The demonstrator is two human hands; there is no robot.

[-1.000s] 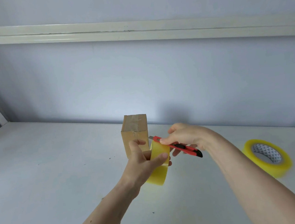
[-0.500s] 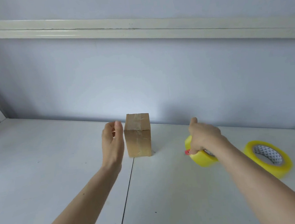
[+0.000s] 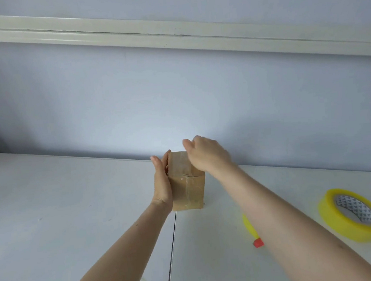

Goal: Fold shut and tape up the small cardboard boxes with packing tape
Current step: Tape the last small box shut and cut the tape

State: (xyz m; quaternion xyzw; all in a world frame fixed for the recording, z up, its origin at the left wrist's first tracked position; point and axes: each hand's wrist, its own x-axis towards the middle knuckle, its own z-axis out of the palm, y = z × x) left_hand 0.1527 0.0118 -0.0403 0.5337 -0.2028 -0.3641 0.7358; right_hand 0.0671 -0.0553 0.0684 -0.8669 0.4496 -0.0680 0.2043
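Since half a second ago: both hands now at the cardboard box (image 3: 187, 185), tape roll and cutter set down. From left to right: left hand (image 3: 161, 184) flat against the box's left side, fingers straight, gripping nothing, probably steadying it. Box upright near the back middle of the white table (image 3: 73, 206), flaps closed, clear tape over top and down the front seam. Right hand (image 3: 206, 155) resting across the box top, fingers loosely extended, holding nothing, likely pressing the tape down. Partly hidden under the right forearm: a yellow tape roll (image 3: 248, 226) and a red cutter tip (image 3: 258, 243). Far right: second yellow tape roll (image 3: 352, 217), lying flat.
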